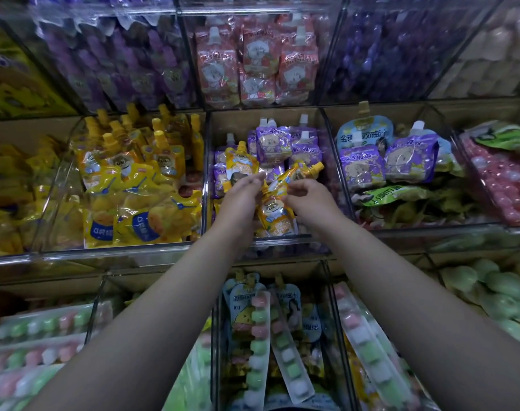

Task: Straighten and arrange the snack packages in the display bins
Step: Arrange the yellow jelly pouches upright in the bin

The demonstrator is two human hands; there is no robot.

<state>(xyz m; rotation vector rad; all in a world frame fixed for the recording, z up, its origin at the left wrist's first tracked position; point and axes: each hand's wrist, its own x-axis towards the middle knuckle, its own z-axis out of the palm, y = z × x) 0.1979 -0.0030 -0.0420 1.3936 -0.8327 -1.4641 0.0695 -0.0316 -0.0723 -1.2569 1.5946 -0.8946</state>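
The middle clear bin [264,237] holds purple spout pouches [275,142] mixed with yellow ones. A yellow spout pouch [276,216] stands at the bin's front between my hands. My left hand [242,197] reaches in from the left, and its nearly straight fingers touch the top of this pouch. My right hand [309,200] is on the other side, its curled fingers pinching the same pouch's top edge. A second yellow pouch [301,172] lies tilted just behind my right fingers, cap pointing right. A third yellow pouch [240,161] stands behind my left fingers.
The left bin [60,247] is full of yellow pouches and bags. The right bin [430,225] has purple and blue pouches over green bags. Pink pouches [254,63] fill the bin above. Lower bins hold candy strips [260,345] and blue pouches.
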